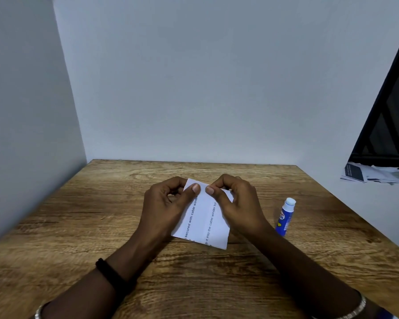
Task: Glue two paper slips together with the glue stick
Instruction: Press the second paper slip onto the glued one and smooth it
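White printed paper slips (204, 217) sit pinched between our two hands just above the middle of the wooden desk (78, 226), the left hand (168, 203) and right hand (237, 201) each with its grip closed on the far end, thumb on top and the other fingers curled behind. We cannot tell whether the slips are already stuck together. Near the desk's right edge the blue glue stick (285, 217) stands uncapped, just beside our right wrist.

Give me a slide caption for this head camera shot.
Both hands pinch printed paper slips together above a wooden table, uncapped glue stick standing nearby.
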